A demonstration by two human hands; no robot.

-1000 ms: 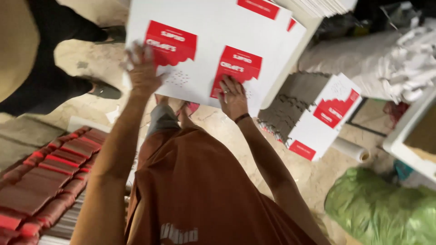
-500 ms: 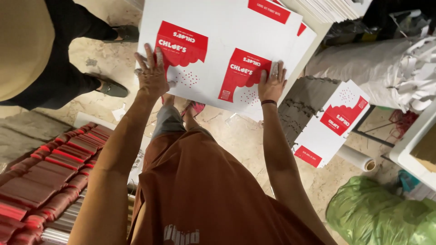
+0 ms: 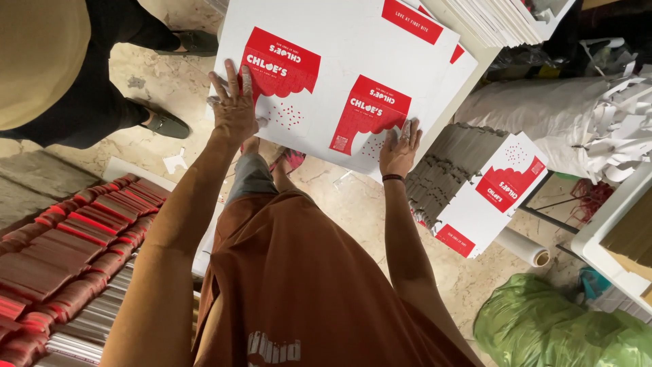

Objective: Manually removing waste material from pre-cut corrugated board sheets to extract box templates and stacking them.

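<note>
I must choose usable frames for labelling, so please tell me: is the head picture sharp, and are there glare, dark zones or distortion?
Head view: mostly sharp, both the left hand and right hand crisp on the white printed sheet; the sheet is bright but not washed out; the upper right corner is dark; edges lean outward, a wide-lens effect; the orange shirt up close looks slightly soft.

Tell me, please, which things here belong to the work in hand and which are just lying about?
In hand: left hand and right hand flat on the top printed cardboard sheet.

Lying about: green plastic bag, film roll, stacked red flat cartons, white paper offcuts.
</note>
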